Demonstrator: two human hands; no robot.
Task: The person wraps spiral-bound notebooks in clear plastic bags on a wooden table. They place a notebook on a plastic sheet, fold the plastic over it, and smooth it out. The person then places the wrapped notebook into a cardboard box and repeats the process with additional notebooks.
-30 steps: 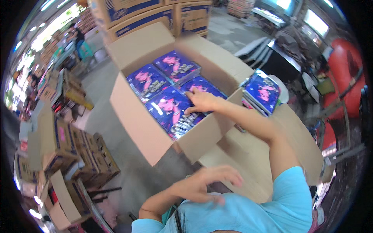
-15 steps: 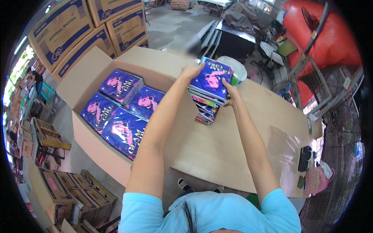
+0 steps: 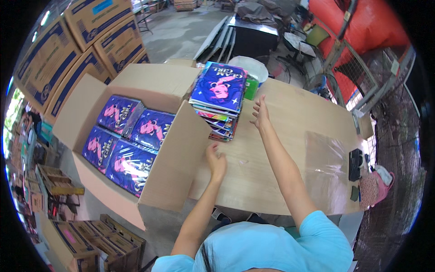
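Note:
A tall stack of spiral notebooks (image 3: 218, 88) stands on the tan table (image 3: 290, 136), its top cover dark blue with a pink figure. My left hand (image 3: 216, 161) hovers just in front of the stack's base, beside the box flap, its fingers loosely apart and holding nothing. To the right of the stack is my right hand (image 3: 260, 113), open with fingers spread, apart from the notebooks. Left of the table, an open cardboard box (image 3: 174, 154) holds several wrapped packs of matching notebooks (image 3: 131, 165).
A clear plastic sheet (image 3: 328, 156) lies at the table's right, near a black case (image 3: 355, 164) and a pink bag (image 3: 378, 183). Behind the stack are a white basin (image 3: 253, 68) and a green box (image 3: 250, 89). Closed cartons (image 3: 81, 68) rise at the far left; more cartons (image 3: 97, 245) stand lower left.
Both hands have let go of the notebook stack. My left hand has drawn back toward me, and my right has moved slightly away. The box's near flap now stands up.

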